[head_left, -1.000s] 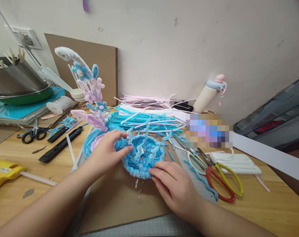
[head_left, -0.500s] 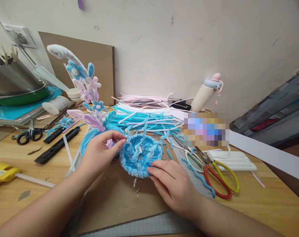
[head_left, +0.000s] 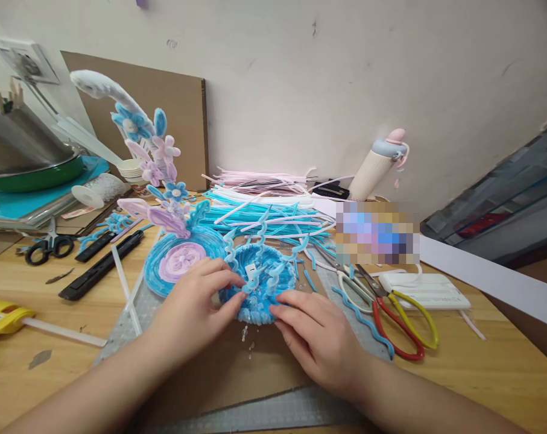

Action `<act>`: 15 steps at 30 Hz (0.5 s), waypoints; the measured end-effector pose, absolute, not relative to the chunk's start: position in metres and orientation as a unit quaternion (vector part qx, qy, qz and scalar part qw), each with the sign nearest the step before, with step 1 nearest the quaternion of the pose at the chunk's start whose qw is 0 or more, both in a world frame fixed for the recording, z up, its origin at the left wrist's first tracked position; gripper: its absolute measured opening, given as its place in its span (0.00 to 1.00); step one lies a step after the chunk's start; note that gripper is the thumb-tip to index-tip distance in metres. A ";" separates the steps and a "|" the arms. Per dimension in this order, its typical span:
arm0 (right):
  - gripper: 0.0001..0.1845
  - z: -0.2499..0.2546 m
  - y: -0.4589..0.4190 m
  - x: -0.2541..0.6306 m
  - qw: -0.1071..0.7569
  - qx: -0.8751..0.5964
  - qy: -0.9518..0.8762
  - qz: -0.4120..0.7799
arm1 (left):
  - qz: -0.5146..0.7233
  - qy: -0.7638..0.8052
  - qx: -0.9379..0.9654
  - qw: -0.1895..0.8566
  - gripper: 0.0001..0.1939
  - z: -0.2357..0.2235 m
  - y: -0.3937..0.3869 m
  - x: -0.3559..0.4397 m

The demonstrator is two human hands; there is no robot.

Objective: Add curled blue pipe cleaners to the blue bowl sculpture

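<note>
Bowl (head_left: 255,315): blue and fuzzy, upright on the cardboard (head_left: 250,380), between the two hands; spiral curls (head_left: 262,229) stand up from it; a small white tag (head_left: 250,270) shows inside.
Left hand (head_left: 205,295): at the bowl's near left edge, thumb and forefinger curved towards each other beside a curl; whether these fingers grip it, I cannot tell.
Right hand (head_left: 322,328): fingers grasping the bowl's rim at the near right.
Beads (head_left: 245,333): clear; just in front of the bowl.
Disc (head_left: 181,263): blue round a lilac centre, left of the bowl; a flowered stem (head_left: 161,150) rises behind it (its white tip bends over to the left).
Scissors (head_left: 377,289): red and yellow handles, right of the right hand; a wavy blue strip (head_left: 365,324) lies beside them.
Cutter (head_left: 102,266): black, on the table (head_left: 503,367) at left; a yellow glue gun (head_left: 4,319) lies nearer.
Pipe cleaners (head_left: 225,212): blue, white and pink, heaped behind the bowl; a bottle (head_left: 375,169) is to their right, by the wall (head_left: 277,108).
</note>
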State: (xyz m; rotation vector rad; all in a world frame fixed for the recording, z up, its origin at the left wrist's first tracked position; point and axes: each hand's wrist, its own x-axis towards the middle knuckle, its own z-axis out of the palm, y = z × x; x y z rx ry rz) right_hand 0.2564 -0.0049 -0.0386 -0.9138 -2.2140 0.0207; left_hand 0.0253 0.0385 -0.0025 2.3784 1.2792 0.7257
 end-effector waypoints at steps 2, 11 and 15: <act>0.11 -0.038 -0.005 0.256 0.365 -0.355 -0.861 0.010 | 0.255 0.448 0.839 0.173 0.05 -0.003 0.039 0.026; 0.11 -0.039 -0.005 0.256 0.362 -0.355 -0.862 0.014 | 0.260 0.436 0.849 0.149 0.07 -0.001 0.037 0.023; 0.12 -0.038 -0.005 0.256 0.361 -0.355 -0.862 0.014 | 0.261 0.442 0.847 0.142 0.09 0.000 0.038 0.023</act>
